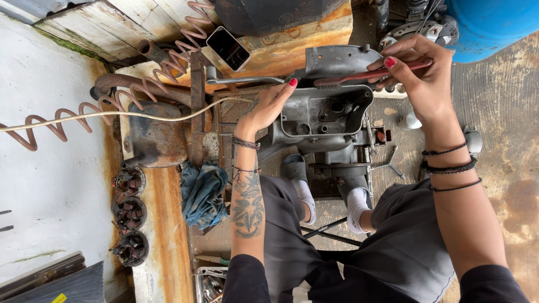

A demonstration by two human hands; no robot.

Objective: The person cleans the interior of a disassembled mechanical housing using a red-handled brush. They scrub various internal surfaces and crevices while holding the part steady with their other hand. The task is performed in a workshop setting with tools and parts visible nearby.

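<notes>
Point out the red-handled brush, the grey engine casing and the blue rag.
red-handled brush [368, 75], head view, on its handle.
grey engine casing [314, 115], head view, on its open face.
blue rag [202, 193], head view, on its middle folds.

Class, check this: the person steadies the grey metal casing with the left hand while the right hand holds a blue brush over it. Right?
Not quite. In the head view the brush in the right hand is red, not blue. The left hand does steady the grey casing.

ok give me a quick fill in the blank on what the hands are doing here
1. The right hand holds a red-handled ____ over the grey metal casing.
2. The left hand rests on the casing's ____ edge.
3. A ____ rag lies on the rusty bench.

Missing words: brush; left; blue
</notes>
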